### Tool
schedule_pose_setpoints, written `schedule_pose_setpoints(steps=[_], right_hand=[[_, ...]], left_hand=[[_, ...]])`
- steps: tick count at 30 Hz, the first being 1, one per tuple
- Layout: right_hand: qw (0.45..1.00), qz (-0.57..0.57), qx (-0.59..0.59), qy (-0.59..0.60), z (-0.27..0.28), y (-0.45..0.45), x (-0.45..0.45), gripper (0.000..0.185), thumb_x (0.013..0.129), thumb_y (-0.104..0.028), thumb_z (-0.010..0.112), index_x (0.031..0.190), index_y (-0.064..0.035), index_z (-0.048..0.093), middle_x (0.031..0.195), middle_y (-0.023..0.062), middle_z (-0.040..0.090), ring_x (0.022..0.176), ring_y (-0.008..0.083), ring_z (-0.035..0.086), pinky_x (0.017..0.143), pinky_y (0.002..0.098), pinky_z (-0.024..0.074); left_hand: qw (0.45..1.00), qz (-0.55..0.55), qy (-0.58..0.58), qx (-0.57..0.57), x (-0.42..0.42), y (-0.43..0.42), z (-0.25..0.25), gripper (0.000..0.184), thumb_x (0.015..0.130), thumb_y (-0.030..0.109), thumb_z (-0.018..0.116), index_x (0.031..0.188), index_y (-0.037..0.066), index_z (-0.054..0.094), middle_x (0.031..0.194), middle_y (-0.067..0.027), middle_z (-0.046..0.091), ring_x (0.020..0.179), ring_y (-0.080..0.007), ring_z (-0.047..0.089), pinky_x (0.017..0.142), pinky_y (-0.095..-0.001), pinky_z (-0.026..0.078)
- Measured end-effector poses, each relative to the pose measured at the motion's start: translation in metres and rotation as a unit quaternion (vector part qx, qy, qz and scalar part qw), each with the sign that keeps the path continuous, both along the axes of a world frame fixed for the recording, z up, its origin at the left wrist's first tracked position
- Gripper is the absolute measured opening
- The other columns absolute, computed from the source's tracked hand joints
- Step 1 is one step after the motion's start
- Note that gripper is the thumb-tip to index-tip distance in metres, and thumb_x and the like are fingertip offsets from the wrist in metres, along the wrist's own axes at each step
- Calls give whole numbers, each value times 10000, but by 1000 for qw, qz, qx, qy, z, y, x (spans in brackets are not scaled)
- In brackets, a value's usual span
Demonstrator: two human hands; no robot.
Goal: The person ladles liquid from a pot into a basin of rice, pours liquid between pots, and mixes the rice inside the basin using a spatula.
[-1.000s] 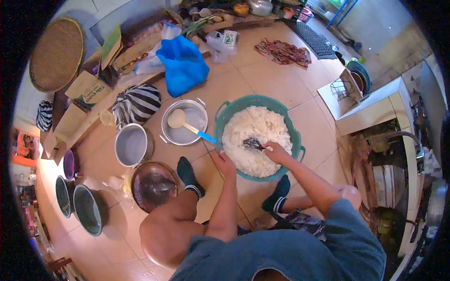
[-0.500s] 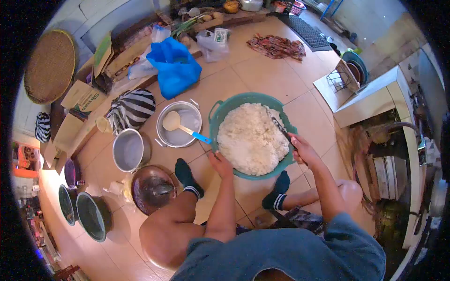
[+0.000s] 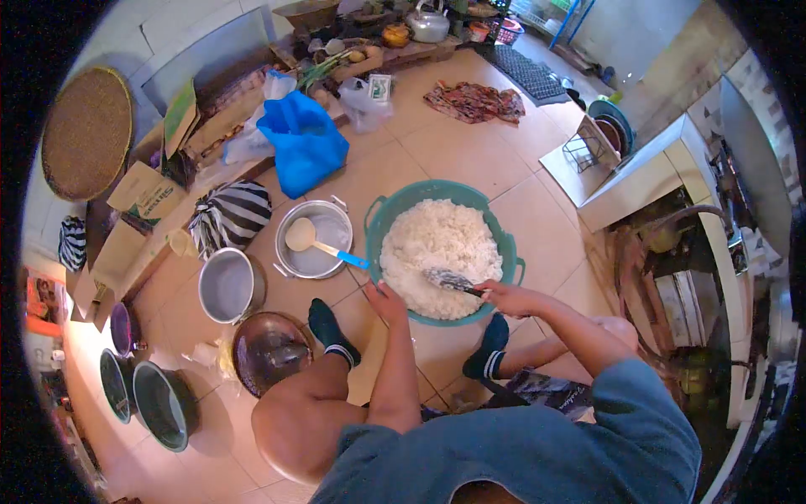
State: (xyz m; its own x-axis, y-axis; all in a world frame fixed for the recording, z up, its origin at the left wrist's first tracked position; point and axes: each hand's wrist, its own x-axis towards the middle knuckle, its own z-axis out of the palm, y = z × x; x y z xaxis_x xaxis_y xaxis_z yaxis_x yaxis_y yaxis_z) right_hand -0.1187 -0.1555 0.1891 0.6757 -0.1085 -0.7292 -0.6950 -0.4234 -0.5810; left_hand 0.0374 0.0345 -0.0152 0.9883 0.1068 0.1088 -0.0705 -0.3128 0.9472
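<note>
A large green basin (image 3: pixel 375 225) with side handles stands on the floor between my feet, holding a broad heap of white cooked rice (image 3: pixel 445 239). My right hand (image 3: pixel 510 299) is closed around the dark handle of a serving spoon (image 3: pixel 451 279). Rice clings to the spoon's blade, which lies on the near part of the heap. At the basin's near left rim, my left hand (image 3: pixel 386 302) grips the edge, its fingertips partly hidden. A cream ladle with a blue handle (image 3: pixel 340 254) rests across a shallow aluminium pot (image 3: pixel 291 262) left of the basin.
Left of my foot are a deep aluminium pot (image 3: pixel 227 290), a brown round tray (image 3: pixel 252 370) and dark tubs (image 3: pixel 164 412). A blue bag (image 3: pixel 302 143) and a striped bundle (image 3: pixel 231 217) sit farther back. A crumpled cloth (image 3: pixel 474 102) lies beyond the basin; a tiled counter (image 3: pixel 642 197) stands right.
My right hand has brought the spoon from the basin's right side toward me and left, onto the near part of the rice. My left hand stays at the rim. The view has shifted slightly.
</note>
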Motion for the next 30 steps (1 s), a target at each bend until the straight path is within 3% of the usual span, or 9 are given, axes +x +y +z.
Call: schedule_pose_setpoints(steps=[3, 10, 14, 17, 20, 23, 25, 27, 30], right_hand=[[988, -115, 101, 26, 17, -30, 2, 362, 925, -331, 371, 1257, -191, 400, 570, 4, 425, 396, 79, 386, 356, 244, 328], [875, -371, 307, 50, -64, -13, 63, 366, 946, -316, 367, 1304, -252, 324, 562, -31, 319, 388, 54, 241, 352, 211, 227], [977, -139, 159, 26, -52, 25, 70, 381, 953, -323, 330, 1318, -219, 301, 610, -2, 372, 398, 74, 313, 356, 237, 272], [997, 38, 42, -55, -43, 22, 36, 414, 949, -346, 326, 1323, -170, 304, 717, 64, 481, 480, 134, 452, 416, 294, 358], [957, 162, -47, -235, -85, -7, -12, 428, 928, -350, 387, 1299, -139, 355, 894, 138, 600, 620, 231, 597, 552, 383, 459], [949, 248, -153, -122, -12, -33, -15, 398, 880, -304, 479, 1245, -149, 451, 1056, 182, 588, 888, 329, 595, 754, 421, 466], [912, 244, -329, -10, 84, -12, 10, 324, 824, -251, 538, 1143, -197, 548, 964, 147, 625, 854, 342, 600, 722, 443, 470], [886, 217, -402, -75, 101, -23, 2, 272, 796, -221, 551, 1066, -228, 586, 810, 127, 635, 780, 318, 614, 661, 440, 477], [842, 264, -470, -13, 134, -20, 3, 277, 778, -183, 545, 1047, -229, 590, 735, 115, 616, 731, 302, 618, 617, 429, 482]], left_hand=[[1000, 14, 19, 17, -5, 2, 26, 315, 863, 152, 439, 1106, -41, 491, 988, -233, 532, 933, -377, 500, 834, -419, 387], [998, 27, 49, -18, -6, -6, 17, 341, 874, 159, 438, 1155, -32, 468, 1011, -226, 520, 937, -360, 500, 813, -406, 399], [998, 50, 32, -2, -5, -5, 5, 344, 876, 156, 444, 1160, -38, 467, 1020, -228, 525, 940, -358, 502, 813, -403, 397], [998, 45, 43, -19, -7, -5, 9, 334, 876, 143, 444, 1152, -44, 471, 1026, -232, 524, 936, -359, 501, 820, -401, 392], [999, 37, 27, -24, -6, -4, 8, 331, 876, 128, 438, 1158, -44, 467, 1027, -234, 521, 930, -362, 498, 826, -404, 387], [999, 16, 25, -22, -3, -1, -15, 382, 907, 217, 420, 1172, -53, 471, 1109, -262, 533, 1001, -393, 509, 880, -416, 388], [997, 6, 63, -34, -6, 0, -4, 388, 906, 229, 425, 1175, -47, 471, 1101, -256, 537, 985, -391, 514, 871, -418, 395], [997, 3, 65, -51, -6, 1, -3, 374, 895, 196, 431, 1180, -44, 464, 1084, -247, 531, 968, -382, 506, 866, -415, 389], [998, 9, 32, -49, -4, -3, -9, 370, 883, 172, 441, 1185, -41, 460, 1075, -233, 521, 973, -359, 492, 876, -405, 372]])
